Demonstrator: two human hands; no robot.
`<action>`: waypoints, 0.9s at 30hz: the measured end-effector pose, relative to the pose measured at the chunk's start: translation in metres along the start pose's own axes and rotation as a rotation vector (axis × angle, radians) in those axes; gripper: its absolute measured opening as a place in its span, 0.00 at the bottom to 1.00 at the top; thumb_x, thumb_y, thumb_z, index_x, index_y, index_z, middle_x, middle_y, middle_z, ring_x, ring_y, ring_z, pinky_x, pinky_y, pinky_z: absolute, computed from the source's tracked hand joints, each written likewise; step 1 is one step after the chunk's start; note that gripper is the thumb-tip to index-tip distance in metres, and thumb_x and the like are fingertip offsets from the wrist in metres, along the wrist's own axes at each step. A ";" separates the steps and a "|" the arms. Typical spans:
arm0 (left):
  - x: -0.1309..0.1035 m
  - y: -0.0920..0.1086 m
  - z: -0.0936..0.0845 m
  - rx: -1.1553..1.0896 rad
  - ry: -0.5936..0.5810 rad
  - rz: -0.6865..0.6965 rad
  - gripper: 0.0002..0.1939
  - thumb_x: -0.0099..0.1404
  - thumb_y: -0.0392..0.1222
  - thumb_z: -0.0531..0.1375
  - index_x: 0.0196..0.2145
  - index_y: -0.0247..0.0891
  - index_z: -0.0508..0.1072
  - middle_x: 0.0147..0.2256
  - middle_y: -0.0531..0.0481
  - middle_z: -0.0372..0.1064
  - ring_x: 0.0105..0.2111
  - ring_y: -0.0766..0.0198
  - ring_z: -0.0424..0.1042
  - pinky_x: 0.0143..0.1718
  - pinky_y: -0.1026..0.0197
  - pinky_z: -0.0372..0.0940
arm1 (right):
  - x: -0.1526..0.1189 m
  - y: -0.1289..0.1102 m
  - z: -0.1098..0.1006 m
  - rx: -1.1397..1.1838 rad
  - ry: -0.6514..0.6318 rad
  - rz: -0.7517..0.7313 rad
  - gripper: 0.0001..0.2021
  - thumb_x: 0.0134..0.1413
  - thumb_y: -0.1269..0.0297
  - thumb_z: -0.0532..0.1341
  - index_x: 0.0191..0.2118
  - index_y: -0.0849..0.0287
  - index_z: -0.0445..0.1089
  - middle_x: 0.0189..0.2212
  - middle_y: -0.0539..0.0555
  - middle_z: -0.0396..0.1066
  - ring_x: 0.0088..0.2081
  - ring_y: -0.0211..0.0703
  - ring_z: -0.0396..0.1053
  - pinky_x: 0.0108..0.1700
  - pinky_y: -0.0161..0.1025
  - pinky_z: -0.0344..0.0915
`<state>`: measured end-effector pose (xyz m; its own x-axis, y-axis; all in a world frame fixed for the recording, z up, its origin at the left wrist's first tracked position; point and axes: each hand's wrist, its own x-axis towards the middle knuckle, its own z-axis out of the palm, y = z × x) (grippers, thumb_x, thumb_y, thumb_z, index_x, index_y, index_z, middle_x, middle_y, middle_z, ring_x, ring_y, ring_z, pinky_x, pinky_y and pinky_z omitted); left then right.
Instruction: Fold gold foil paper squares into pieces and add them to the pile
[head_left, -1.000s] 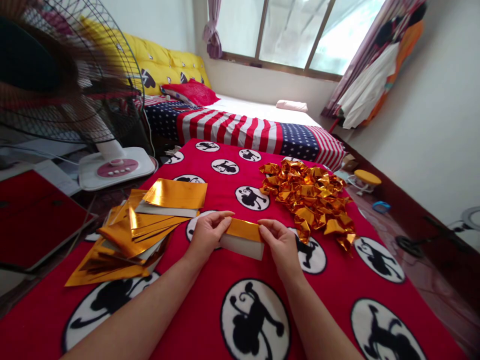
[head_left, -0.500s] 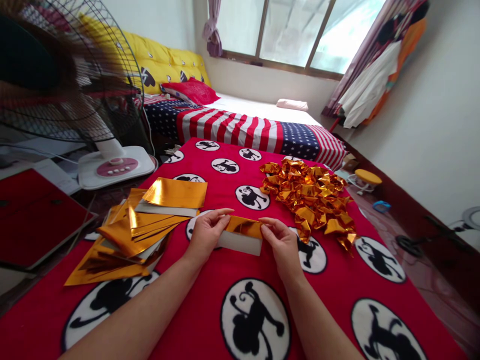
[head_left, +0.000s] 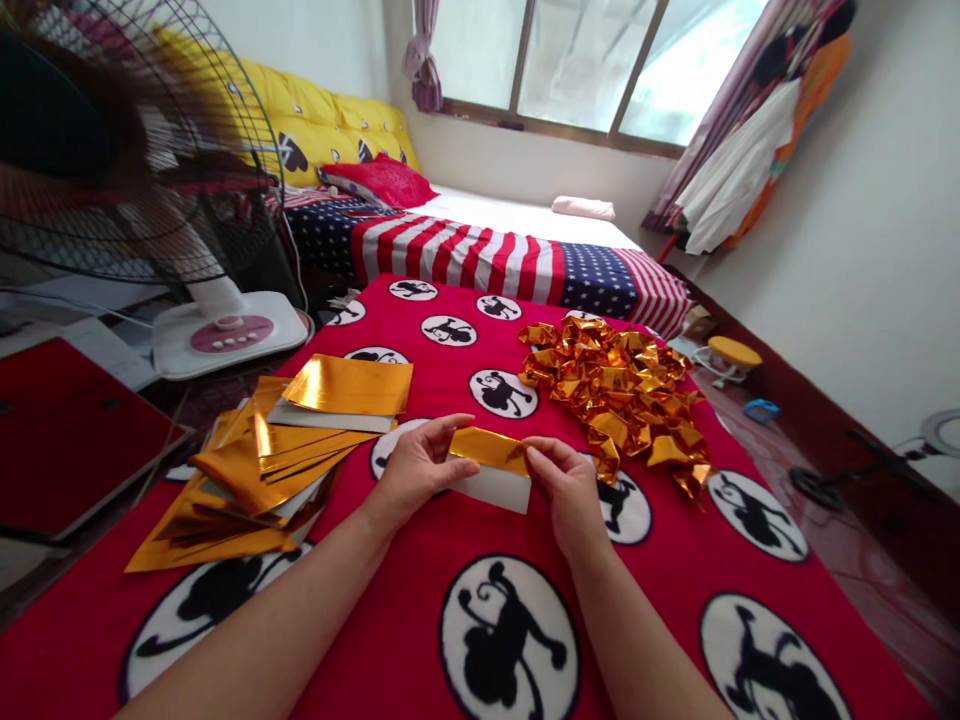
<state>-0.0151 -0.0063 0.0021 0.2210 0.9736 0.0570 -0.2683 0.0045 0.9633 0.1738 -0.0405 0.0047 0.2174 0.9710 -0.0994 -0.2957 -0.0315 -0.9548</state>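
A sheet of gold foil paper (head_left: 491, 490) is partly folded, with a shiny gold band along its top and a pale strip below. My left hand (head_left: 424, 465) grips its left end, thumb across the front and index finger along the top edge. At the right end, my right hand (head_left: 566, 490) pinches the gold band between thumb and fingers. Left of my hands lies a loose pile of flat gold foil sheets (head_left: 349, 385), some showing pale undersides. On the right is a heap of folded gold foil pieces (head_left: 611, 385).
A red cloth with monkey prints (head_left: 405, 620) covers the surface under my hands. To the left stands a fan (head_left: 232, 335) with its blades spinning. Behind is a bed (head_left: 480, 260) with a flag-patterned cover. A yellow-topped stool (head_left: 735, 350) is on the floor at right.
My left thumb has moved down and right from the top edge onto the front of the paper. The paper has shifted slightly right. My right hand keeps its pinch.
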 end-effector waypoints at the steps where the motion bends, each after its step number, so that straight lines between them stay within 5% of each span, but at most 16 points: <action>1: 0.000 -0.001 0.000 -0.007 -0.020 -0.001 0.34 0.41 0.39 0.73 0.48 0.36 0.74 0.42 0.45 0.75 0.41 0.57 0.74 0.37 0.63 0.70 | 0.001 0.000 -0.001 0.010 0.001 0.009 0.13 0.41 0.58 0.70 0.34 0.58 0.75 0.29 0.52 0.76 0.31 0.42 0.72 0.36 0.39 0.69; 9: -0.001 -0.001 0.002 0.002 0.004 -0.034 0.30 0.46 0.41 0.71 0.48 0.34 0.73 0.42 0.43 0.75 0.39 0.59 0.75 0.39 0.62 0.69 | 0.001 -0.001 -0.001 0.025 -0.011 0.031 0.13 0.40 0.58 0.71 0.34 0.58 0.75 0.28 0.50 0.75 0.29 0.39 0.70 0.34 0.36 0.67; 16: 0.002 -0.003 -0.001 0.181 0.210 0.064 0.18 0.48 0.48 0.70 0.34 0.34 0.77 0.29 0.49 0.75 0.29 0.64 0.71 0.29 0.67 0.64 | -0.004 -0.002 0.003 -0.112 -0.094 -0.055 0.14 0.51 0.51 0.64 0.35 0.58 0.74 0.29 0.51 0.74 0.31 0.41 0.70 0.36 0.36 0.66; 21: 0.001 -0.001 -0.002 0.358 0.284 0.083 0.16 0.53 0.52 0.66 0.25 0.33 0.74 0.20 0.54 0.68 0.21 0.69 0.63 0.21 0.69 0.56 | -0.006 -0.001 0.004 -0.156 -0.148 -0.082 0.14 0.49 0.51 0.66 0.36 0.57 0.73 0.28 0.50 0.73 0.30 0.40 0.68 0.36 0.37 0.65; 27: 0.001 -0.001 -0.002 0.310 0.201 0.097 0.14 0.52 0.48 0.67 0.29 0.33 0.76 0.25 0.52 0.73 0.25 0.67 0.68 0.25 0.69 0.61 | -0.004 0.000 0.004 -0.198 -0.099 -0.120 0.13 0.50 0.52 0.66 0.33 0.58 0.74 0.27 0.50 0.71 0.30 0.39 0.66 0.35 0.34 0.62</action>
<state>-0.0164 -0.0051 0.0008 0.0116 0.9916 0.1286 0.0238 -0.1288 0.9914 0.1688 -0.0436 0.0061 0.1450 0.9887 0.0370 -0.0832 0.0495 -0.9953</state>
